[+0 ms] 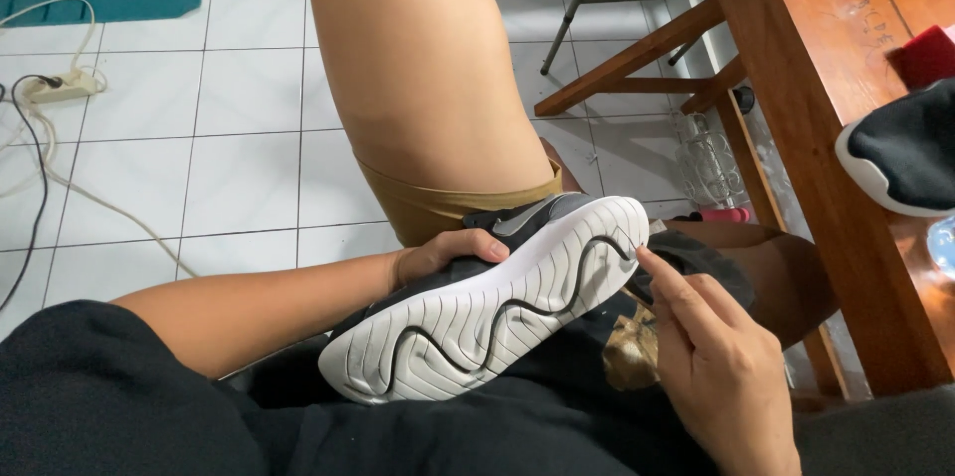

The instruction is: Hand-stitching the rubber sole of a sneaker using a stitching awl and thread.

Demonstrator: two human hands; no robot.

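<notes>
The shoe (487, 302) lies sole-up across the lap at lower centre of the frame. The left hand (448, 252) grips its upper edge from the left; the right hand (721, 367) sits at lower right, one fingertip touching the sole's right end. The tabletop (826, 68) fills the upper right, carrying a second shoe (900, 158) at its right edge. A power strip (60, 88) lies on the floor (239, 138) at upper left.

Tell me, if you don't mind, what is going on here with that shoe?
A seated person holds a black sneaker sole-up across their lap. The left hand grips its upper from the far side, while the right hand touches a fingertip to the white grooved sole near one end. A second black shoe lies on the wooden table to the right, apart from both hands.
</notes>
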